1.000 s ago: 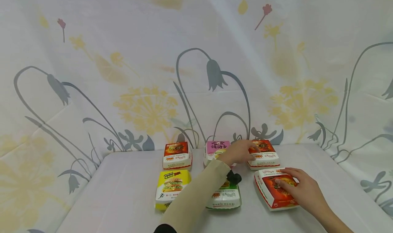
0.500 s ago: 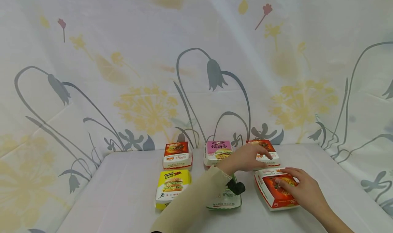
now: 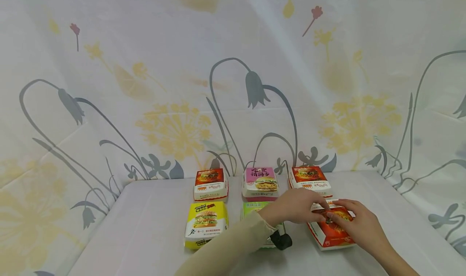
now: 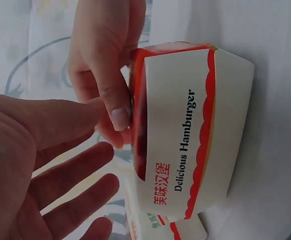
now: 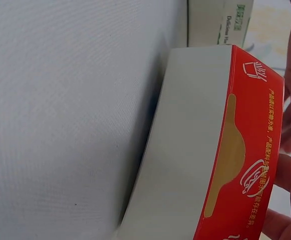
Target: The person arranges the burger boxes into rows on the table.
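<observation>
A red and white hamburger box [image 3: 338, 234] sits at the front right of the table, its top facing up. My right hand [image 3: 360, 227] rests on that top, thumb and fingertips touching it. Over the box's left side reaches my left hand [image 3: 296, 205], its fingers loosely bent near the right thumb. In the left wrist view the left hand's fingers [image 4: 73, 187] spread beside the box [image 4: 173, 125] with nothing between them. The right wrist view has the red-topped box [image 5: 190, 125] up close, with fingertips at its far upper edge.
A green box [image 3: 253, 208] lies partly hidden under the left sleeve, a yellow box [image 3: 205, 223] left of it. Behind stand a red box [image 3: 210, 183], a pink box [image 3: 260, 181] and another red box [image 3: 309, 178]. A floral cloth [image 3: 233, 33] hangs behind the table.
The left hand has come back from the rear right red box and moved toward the front right box, uncovering the pink and rear red boxes. The right hand has stayed still.
</observation>
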`<state>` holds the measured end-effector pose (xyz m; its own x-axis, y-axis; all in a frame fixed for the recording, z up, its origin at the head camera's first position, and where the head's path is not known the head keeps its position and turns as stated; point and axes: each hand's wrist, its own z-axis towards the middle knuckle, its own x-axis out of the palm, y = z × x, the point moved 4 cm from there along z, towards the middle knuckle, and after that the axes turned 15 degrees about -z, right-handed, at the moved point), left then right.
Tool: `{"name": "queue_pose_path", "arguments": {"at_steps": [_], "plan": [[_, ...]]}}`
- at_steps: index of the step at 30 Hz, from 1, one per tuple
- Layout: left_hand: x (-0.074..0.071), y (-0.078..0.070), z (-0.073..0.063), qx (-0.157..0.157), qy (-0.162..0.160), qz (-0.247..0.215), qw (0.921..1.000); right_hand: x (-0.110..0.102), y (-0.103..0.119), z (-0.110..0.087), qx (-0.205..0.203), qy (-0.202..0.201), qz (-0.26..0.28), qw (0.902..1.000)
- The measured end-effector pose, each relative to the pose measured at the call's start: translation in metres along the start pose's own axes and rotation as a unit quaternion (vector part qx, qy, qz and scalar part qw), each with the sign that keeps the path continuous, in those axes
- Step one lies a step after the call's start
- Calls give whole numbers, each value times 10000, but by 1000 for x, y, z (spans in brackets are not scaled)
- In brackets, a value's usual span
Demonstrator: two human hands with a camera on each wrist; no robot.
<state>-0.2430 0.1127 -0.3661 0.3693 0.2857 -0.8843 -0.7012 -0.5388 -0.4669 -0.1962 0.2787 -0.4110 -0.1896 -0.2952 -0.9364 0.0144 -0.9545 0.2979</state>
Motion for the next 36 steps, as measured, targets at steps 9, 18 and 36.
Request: {"name": "queue_pose_path", "arguments": {"at_steps": [9, 18, 36], "plan": [[11, -2, 1, -184, 230, 433, 9986, -1, -1, 0, -70, -58, 80, 9999], [14, -4, 0, -35, 93, 617, 9980, -5, -12, 7, -205, 81, 501, 9985], [21, -5, -1, -24, 265, 621, 9977, 5, -25, 29, -540, 1243, 1213, 9833]]}}
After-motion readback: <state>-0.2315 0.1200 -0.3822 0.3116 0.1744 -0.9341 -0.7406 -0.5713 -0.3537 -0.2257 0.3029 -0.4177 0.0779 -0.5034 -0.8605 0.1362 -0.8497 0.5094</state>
